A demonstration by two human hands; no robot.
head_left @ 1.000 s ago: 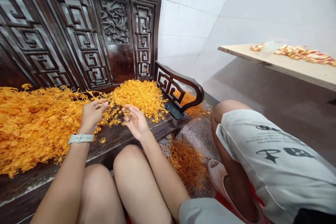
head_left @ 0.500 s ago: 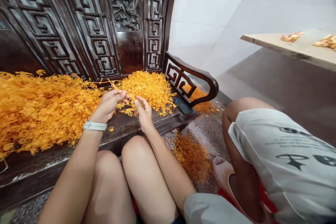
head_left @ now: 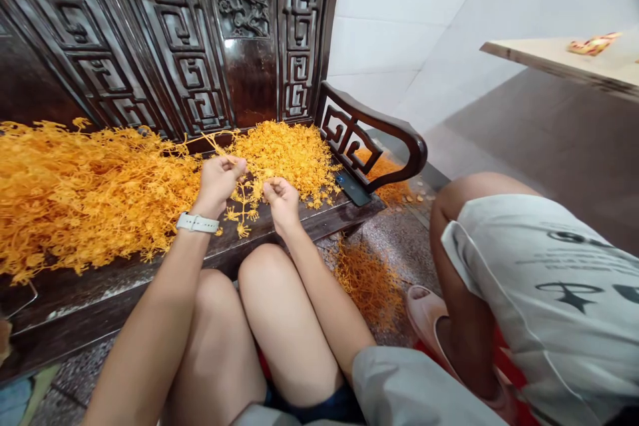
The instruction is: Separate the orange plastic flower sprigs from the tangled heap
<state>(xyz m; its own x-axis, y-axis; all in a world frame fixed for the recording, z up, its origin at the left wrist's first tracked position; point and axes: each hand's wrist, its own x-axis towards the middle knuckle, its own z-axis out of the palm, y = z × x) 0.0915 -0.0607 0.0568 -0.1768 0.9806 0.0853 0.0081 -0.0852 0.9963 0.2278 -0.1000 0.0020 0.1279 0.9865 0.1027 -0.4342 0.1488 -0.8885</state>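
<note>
My left hand [head_left: 219,181] is closed in a pinch on an orange plastic sprig [head_left: 242,201], whose thin branches with small floret ends hang between my hands, over the bench seat. A little to the right, my right hand [head_left: 282,204] is also closed, thumb against fingertips; whatever is in that pinch is too small to make out. Beside my left forearm lies a large heap of orange branched sprigs [head_left: 90,200]. Behind my right hand is a smaller pile of loose orange florets [head_left: 287,156].
The dark wooden bench [head_left: 234,239] has a carved back and an armrest [head_left: 394,136]. A phone [head_left: 353,188] lies by the armrest. Bare orange stems [head_left: 369,283] are heaped on the floor. Another person's leg [head_left: 464,266] is at right, below a board table [head_left: 544,56].
My hands have drawn apart slightly, and the fingers of my right hand have closed into a pinch. More of the sprig shows hanging between them. The view has tilted a little.
</note>
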